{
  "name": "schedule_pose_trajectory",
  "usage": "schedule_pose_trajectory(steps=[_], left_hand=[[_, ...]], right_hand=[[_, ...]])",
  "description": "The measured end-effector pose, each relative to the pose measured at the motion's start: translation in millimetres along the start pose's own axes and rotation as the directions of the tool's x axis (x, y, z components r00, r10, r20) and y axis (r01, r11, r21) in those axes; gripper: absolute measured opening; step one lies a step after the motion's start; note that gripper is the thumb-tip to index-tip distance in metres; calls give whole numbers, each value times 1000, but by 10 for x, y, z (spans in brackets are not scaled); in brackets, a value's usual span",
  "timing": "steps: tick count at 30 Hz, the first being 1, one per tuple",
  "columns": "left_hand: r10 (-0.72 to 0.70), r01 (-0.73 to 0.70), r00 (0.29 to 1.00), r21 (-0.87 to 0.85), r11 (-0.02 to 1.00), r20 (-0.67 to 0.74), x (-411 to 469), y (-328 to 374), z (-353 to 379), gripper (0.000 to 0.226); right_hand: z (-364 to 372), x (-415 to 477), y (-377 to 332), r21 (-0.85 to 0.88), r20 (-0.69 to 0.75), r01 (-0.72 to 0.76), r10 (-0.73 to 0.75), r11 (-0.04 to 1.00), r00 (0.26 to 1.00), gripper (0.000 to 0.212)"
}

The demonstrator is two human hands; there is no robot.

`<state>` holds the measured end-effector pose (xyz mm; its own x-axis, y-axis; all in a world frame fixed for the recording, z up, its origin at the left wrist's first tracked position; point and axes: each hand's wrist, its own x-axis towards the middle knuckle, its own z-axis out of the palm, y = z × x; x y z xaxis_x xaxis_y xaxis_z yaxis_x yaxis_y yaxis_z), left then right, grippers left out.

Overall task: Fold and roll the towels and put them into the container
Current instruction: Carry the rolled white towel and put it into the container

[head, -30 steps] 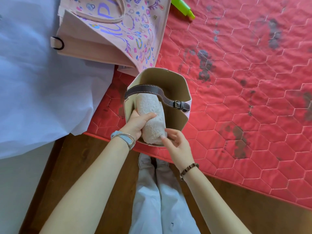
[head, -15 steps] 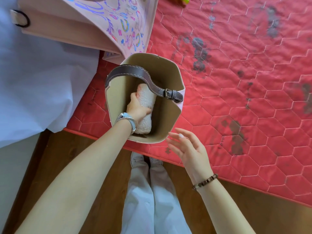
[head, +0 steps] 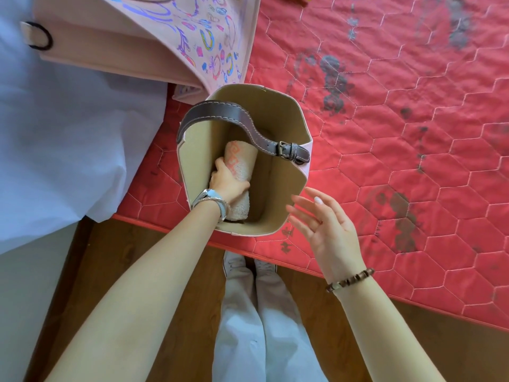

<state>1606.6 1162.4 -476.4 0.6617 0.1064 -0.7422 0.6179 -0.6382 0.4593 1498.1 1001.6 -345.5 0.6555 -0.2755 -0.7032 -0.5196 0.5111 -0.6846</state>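
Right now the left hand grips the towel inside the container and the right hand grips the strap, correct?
Not quite. The head view shows the right hand open beside the container, off the strap. The left hand does grip the towel inside the container.

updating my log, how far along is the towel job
Done: one towel is rolled and inside the container, under its strap. In hand: the left hand grips that roll down in the container; the right hand is open beside the rim, holding nothing. Left: letting go of the roll. No other towel shows in view, so I cannot tell how many remain.
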Motion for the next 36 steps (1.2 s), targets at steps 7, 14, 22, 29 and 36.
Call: schedule_pose_trajectory(steps=[7,14,22,29,36], left_hand=[[-12,7,994,53,999,107,-39,22,-29,74],[15,-2,964,-51,999,265,15,51,148,61],[-17,8,984,51,999,179,-42,104,232,76],[56,-88,967,122,989,248,-152,23,52,97],[73,-112,949,110,988,308,-338,23,-79,93]], right_hand=[[-104,-29,22,11,-22,-3,4,1000,1000,21],[-227,-2,-5,14,-38,8,-7,1000,999,20],[-344,49,-39,11,-36,12,-12,1000,999,20],[-343,58,-115,14,-16,23,-23,1000,1000,21],[-230,30,-239,-9,1,19,-19,1000,1000,21]])
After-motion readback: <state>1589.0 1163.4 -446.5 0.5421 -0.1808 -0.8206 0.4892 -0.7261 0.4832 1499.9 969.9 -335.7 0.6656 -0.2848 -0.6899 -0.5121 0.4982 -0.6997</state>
